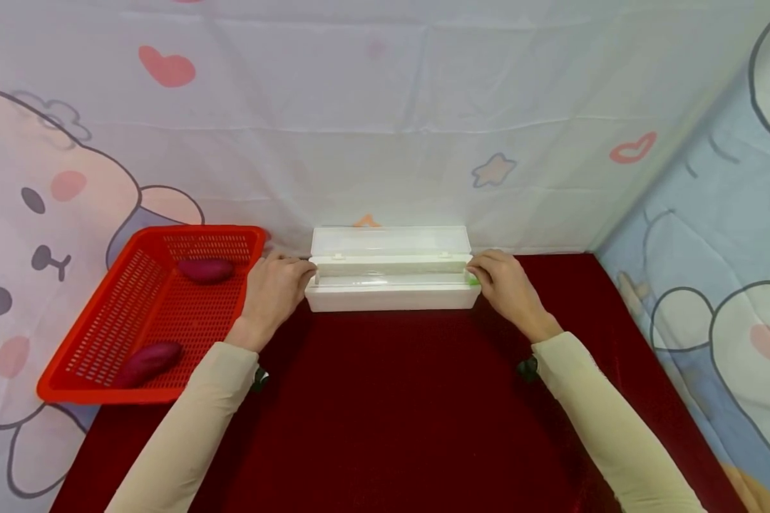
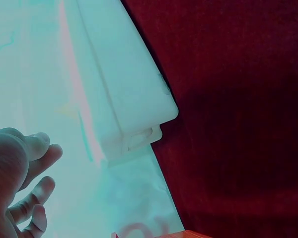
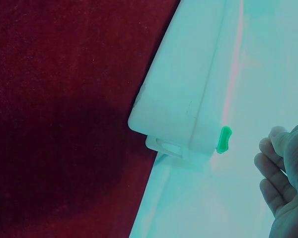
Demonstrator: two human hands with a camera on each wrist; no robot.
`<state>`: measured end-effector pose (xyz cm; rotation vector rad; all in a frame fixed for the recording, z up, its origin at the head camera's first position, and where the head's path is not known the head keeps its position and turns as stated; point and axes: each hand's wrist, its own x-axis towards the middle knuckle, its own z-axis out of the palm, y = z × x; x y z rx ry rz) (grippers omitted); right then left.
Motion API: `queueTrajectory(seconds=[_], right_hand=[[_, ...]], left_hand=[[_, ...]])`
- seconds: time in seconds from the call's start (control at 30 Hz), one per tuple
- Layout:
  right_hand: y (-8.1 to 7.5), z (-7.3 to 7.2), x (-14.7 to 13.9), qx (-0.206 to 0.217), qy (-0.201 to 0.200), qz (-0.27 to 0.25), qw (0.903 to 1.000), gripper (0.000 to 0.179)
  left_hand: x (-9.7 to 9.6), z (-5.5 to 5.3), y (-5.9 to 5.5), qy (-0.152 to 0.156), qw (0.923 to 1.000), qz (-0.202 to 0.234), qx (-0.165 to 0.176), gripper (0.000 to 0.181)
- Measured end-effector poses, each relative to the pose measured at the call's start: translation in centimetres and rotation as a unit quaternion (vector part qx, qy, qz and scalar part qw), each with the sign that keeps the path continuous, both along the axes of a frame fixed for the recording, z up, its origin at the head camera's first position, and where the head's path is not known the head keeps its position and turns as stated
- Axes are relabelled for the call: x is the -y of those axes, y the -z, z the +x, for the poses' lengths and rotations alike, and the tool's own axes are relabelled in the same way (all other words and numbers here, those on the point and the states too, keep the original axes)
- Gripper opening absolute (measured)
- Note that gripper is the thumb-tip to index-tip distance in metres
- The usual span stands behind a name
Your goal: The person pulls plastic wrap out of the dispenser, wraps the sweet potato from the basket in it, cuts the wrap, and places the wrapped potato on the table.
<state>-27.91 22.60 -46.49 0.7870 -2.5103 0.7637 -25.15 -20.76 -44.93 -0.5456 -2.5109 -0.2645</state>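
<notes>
A long white cling film dispenser (image 1: pixel 394 298) stands on the dark red cloth with its clear lid (image 1: pixel 390 241) raised at the back. Across its top runs a strip of transparent cling film (image 1: pixel 391 269), faint against the white. At the dispenser's left end, my left hand (image 1: pixel 276 288) pinches the film's edge between thumb and forefinger. The right hand (image 1: pixel 503 288) pinches the opposite edge the same way. A green slide cutter (image 3: pixel 224 140) sits at the dispenser's right end. Both wrist views show thumb meeting forefinger; the film there is hard to make out.
To the left stands a red plastic basket (image 1: pixel 186 313) holding two purple sweet potatoes, one at the back (image 1: pixel 206 270) and one near the front (image 1: pixel 147 363). A printed cloth backdrop (image 1: pixel 385 142) rises right behind the dispenser and along the right side.
</notes>
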Motion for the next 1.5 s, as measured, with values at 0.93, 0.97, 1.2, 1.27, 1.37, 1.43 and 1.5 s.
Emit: queueTrajectory(seconds=[0.93,0.97,1.2,1.27,1.37,1.43,1.5], right_hand=[[-1.8,0.7,-0.2,-0.042,-0.025,0.0,0.9988,0.01],[-1.9,0.7,-0.2,-0.041,-0.024,0.001,0.9989,0.011],[-2.4,0.7,-0.3,-0.041,-0.018,0.005,0.999,0.012],[-2.6,0.8,-0.3,-0.041,-0.016,0.005,0.999,0.012],[-2.8,0.9,-0.3,-0.04,-0.013,0.007,0.9991,0.011],[-2.9,1.0,-0.2,-0.04,-0.011,0.006,0.9991,0.011],[-3.0,1.0,-0.2,-0.041,-0.01,0.004,0.9991,0.011]], left_hand=[[0.4,0.3,-1.2,0.027,0.9991,0.007,-0.032,0.01],[0.5,0.3,-1.2,0.029,0.9989,0.009,-0.036,0.01],[0.5,0.4,-1.7,0.039,0.9976,0.017,-0.054,0.01],[0.5,0.5,-1.9,0.042,0.9975,0.016,-0.056,0.01],[0.5,0.5,-2.2,0.043,0.9974,0.01,-0.057,0.01],[0.6,0.6,-2.3,0.042,0.9974,0.006,-0.059,0.01],[0.6,0.6,-2.5,0.041,0.9973,0.006,-0.06,0.01]])
